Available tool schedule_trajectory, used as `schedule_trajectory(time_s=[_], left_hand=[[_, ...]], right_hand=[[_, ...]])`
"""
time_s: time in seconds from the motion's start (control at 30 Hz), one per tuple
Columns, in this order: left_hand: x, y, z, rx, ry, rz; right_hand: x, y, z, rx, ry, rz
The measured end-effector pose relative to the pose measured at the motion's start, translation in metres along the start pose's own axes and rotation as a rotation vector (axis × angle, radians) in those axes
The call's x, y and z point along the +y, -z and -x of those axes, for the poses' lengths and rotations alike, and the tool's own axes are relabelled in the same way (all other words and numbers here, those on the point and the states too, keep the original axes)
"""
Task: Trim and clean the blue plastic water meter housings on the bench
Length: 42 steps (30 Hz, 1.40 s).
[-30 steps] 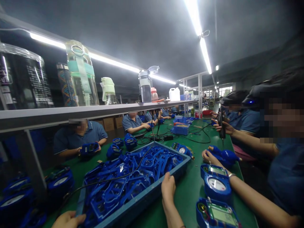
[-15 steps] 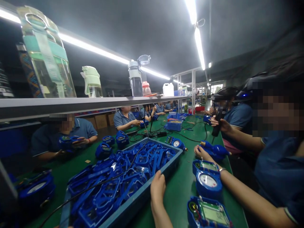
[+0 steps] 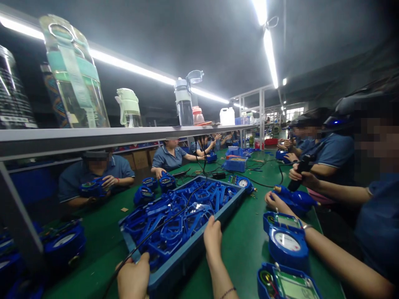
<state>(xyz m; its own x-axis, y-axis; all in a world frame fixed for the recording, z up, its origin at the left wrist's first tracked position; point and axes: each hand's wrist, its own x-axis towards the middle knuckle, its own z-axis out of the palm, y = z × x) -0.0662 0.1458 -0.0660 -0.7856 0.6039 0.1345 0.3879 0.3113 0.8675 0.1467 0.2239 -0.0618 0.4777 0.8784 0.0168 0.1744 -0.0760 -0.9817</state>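
Note:
A blue crate [image 3: 183, 259] full of blue plastic frames [image 3: 174, 211] rests on the green table. My left hand [image 3: 134, 276] is closed on the crate's near left end, thumb over the rim, beside a black cable [image 3: 162, 224] that runs across the crate. Along the crate's right long side, my right hand [image 3: 213, 238] grips the rim, fingers hidden behind the wall. To the right of my right hand lie two blue meters [image 3: 285, 241] [image 3: 289, 282], one showing a round dial, the other a display.
Beside me on the right, a person's hand [image 3: 302, 174] holds a dark tool above a blue meter [image 3: 296, 199]. People sit across the table. More meters [image 3: 64, 243] stand at left. A shelf [image 3: 131, 135] with bottles [image 3: 75, 79] runs overhead.
My left hand has come into view, closed on the crate's near end. The crate's near end has shifted away from me and right, and the whole view has swung slightly left.

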Motion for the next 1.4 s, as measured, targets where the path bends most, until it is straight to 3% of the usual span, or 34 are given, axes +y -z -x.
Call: schedule_trajectory(time_s=[0.13, 0.3, 0.4, 0.57, 0.67, 0.73, 0.87, 0.93, 1.0, 1.07, 1.17, 1.23, 1.3, 1.4], left_hand=[[0.013, -0.004, 0.003, -0.175, -0.049, -0.074], [-0.015, 0.029, 0.030, -0.427, -0.152, -0.327], [-0.026, 0.031, 0.050, -0.494, -0.251, -0.488], [-0.019, 0.005, 0.047, -0.419, -0.347, -0.553], [-0.016, 0.005, 0.040, -0.394, -0.368, -0.583], [-0.020, 0.020, 0.038, -0.373, -0.351, -0.648], [-0.039, 0.074, 0.031, -0.315, -0.315, -0.787], [-0.049, 0.097, 0.027, -0.186, -0.266, -0.872], [-0.053, 0.106, 0.028, -0.062, -0.256, -0.943], [-0.050, 0.098, 0.038, -0.125, -0.367, -0.962], [-0.033, 0.066, 0.059, -0.559, -0.681, -0.876], [-0.021, 0.042, 0.065, -0.755, -0.800, -0.805], [-0.016, 0.026, 0.059, -0.766, -0.788, -0.789], [-0.025, 0.025, 0.029, -0.608, -0.604, -0.859]], right_hand=[[-0.009, -0.001, -0.019, -0.021, -0.004, 0.052], [-0.018, -0.009, -0.024, -0.081, -0.027, 0.132], [-0.021, -0.011, -0.023, -0.099, -0.056, 0.151], [-0.027, -0.009, -0.020, -0.089, -0.098, 0.162], [-0.031, -0.011, -0.022, -0.080, -0.116, 0.167], [-0.033, -0.012, -0.023, -0.076, -0.125, 0.166], [-0.035, -0.014, -0.023, -0.080, -0.134, 0.164], [-0.033, -0.013, -0.021, -0.079, -0.147, 0.168], [-0.030, -0.011, -0.018, -0.077, -0.163, 0.177], [-0.027, -0.011, -0.016, -0.078, -0.175, 0.190], [-0.024, -0.011, -0.017, -0.081, -0.173, 0.203], [-0.024, -0.012, -0.019, -0.085, -0.168, 0.206], [-0.023, -0.013, -0.023, -0.094, -0.164, 0.207], [-0.019, -0.014, -0.026, -0.102, -0.166, 0.212]])
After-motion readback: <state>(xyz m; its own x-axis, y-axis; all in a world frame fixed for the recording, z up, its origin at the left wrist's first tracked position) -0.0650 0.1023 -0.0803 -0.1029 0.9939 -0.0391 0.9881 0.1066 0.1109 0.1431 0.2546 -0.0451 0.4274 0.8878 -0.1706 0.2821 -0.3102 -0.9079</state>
